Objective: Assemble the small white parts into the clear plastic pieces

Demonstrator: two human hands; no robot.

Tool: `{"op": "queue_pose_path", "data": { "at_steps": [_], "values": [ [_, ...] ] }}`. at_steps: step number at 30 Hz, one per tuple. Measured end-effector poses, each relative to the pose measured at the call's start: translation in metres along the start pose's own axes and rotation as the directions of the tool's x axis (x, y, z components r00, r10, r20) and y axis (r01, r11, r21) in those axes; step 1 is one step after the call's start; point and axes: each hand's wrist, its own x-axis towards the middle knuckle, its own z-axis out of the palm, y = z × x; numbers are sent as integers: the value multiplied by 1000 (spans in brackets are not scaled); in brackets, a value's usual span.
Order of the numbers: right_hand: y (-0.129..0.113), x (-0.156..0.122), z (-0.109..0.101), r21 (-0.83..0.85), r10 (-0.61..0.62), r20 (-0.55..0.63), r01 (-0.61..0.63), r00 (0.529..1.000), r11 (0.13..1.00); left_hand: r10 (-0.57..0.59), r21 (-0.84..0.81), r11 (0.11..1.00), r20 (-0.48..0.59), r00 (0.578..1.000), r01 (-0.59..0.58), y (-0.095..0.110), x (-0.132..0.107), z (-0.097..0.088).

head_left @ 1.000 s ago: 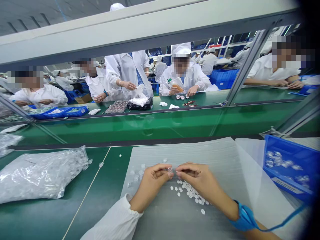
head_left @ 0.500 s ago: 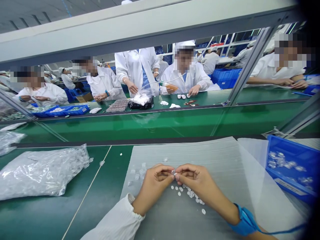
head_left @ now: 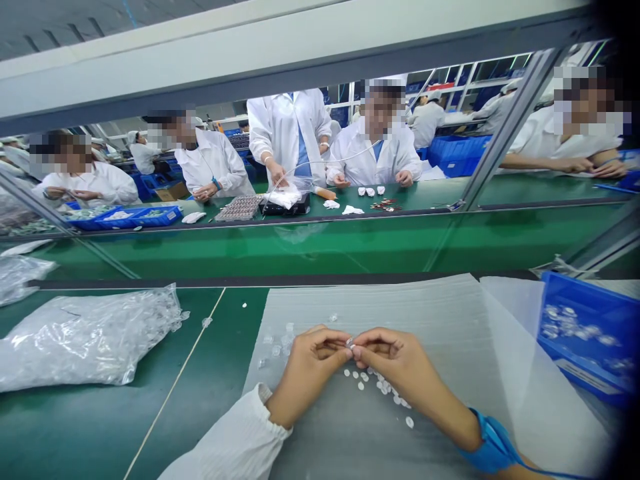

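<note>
My left hand [head_left: 313, 363] and my right hand [head_left: 395, 357] meet over the grey foam sheet [head_left: 320, 433]. Between their fingertips is a small clear plastic piece [head_left: 349, 343], pinched from both sides and mostly covered by the fingers. Several small white discs [head_left: 385, 387] lie scattered on the sheet below and beside my right hand. Left of my left hand sit several loose clear plastic pieces [head_left: 286, 339], and a single clear piece [head_left: 333, 318] lies just beyond the fingers. A blue strap with a cord circles my right wrist.
A clear bag [head_left: 95, 340] full of transparent pieces lies on the green table at left. At right stands a blue bin [head_left: 585, 340] holding clear pieces. Beyond a green divider [head_left: 320, 250], people in white coats sit and stand at another bench; a metal frame crosses above.
My hands keep the same pinch on the clear piece. Across the divider, a co-worker has put an orange-and-white object down on the bench. The view has shifted slightly.
</note>
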Motion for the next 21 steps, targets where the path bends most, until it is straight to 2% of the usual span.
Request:
{"op": "queue_pose_path", "data": {
  "at_steps": [5,10,13,17,21],
  "values": [
    [-6,1,-4,52,58,57,-61,997,997,-33,-79,996,81,996,39,3,0,-3],
    [-12,0,-8,75,148,187,-164,971,984,-134,-237,953,227,965,188,6,1,-6],
    [-14,-1,-9,87,123,212,-144,970,986,-168,-239,944,239,956,226,9,0,-6],
    [-12,-1,-11,81,89,226,-110,970,991,-154,-235,949,233,960,209,12,1,-7],
    [-3,1,-11,24,73,166,-78,983,997,-118,-226,959,218,969,168,11,1,-6]
  ]
}}
